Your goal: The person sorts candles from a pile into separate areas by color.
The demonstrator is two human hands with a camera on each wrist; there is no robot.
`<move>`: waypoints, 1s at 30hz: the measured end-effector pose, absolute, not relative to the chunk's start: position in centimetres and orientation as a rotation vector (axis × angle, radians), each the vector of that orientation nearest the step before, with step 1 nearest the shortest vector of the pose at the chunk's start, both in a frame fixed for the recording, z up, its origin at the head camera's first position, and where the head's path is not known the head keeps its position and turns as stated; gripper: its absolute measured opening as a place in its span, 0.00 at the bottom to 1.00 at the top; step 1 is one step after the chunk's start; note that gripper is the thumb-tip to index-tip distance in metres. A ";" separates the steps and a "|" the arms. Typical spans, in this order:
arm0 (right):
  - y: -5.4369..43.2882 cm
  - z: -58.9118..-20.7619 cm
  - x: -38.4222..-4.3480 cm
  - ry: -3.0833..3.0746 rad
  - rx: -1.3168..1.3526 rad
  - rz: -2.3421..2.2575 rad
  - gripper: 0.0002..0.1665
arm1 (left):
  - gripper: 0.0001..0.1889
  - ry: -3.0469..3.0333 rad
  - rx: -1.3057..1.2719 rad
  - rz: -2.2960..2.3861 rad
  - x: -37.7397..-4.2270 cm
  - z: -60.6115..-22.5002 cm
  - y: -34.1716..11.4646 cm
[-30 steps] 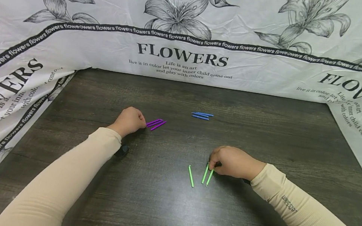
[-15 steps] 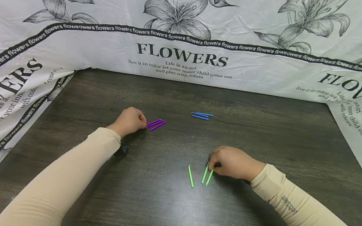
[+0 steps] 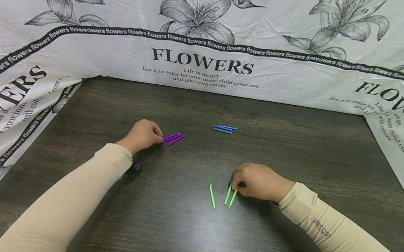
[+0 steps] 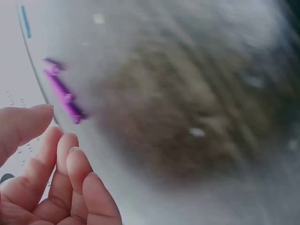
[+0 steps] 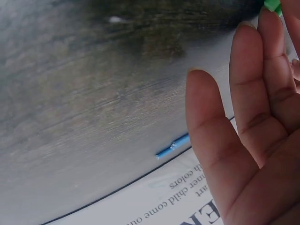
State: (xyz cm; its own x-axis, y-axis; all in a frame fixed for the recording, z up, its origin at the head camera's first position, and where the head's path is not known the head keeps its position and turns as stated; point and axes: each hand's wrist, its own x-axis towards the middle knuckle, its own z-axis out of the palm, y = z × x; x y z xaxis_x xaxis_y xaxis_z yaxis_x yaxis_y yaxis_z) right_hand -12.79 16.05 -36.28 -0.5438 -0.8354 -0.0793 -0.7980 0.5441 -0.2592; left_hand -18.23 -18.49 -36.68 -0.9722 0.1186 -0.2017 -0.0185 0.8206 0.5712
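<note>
Left of centre, the left hand (image 3: 141, 135) rests at slim purple plastic-looking sticks (image 3: 176, 140); below centre, the right hand (image 3: 257, 180) touches slim green plastic-looking sticks (image 3: 228, 195), probably steadying them. Whether either pinches, I cannot tell.

Flat, dark grey-brown wood-grain bench (image 3: 298, 142)
On it lie slim straight blue sticks (image 3: 223, 127) toward the far edge, slim purple sticks (image 3: 176, 140) slanting further left, and slim bright green sticks (image 3: 228, 194) nearest the person, one set apart.
</note>
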 end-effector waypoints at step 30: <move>16.1 -36.4 -12.6 2.596 -1.420 -0.261 0.11 | 0.12 2.604 0.442 1.221 -13.5 -34.3 -12.8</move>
State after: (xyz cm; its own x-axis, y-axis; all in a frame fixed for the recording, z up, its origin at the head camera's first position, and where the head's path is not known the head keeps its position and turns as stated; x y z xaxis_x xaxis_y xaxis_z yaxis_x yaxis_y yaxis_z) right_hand -12.59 16.07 -36.36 -0.5316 -0.8444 -0.0658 -0.8144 0.5310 -0.2342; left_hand -13.50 -12.77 -34.28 -0.9277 0.3646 -0.0798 0.1717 0.6068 0.7761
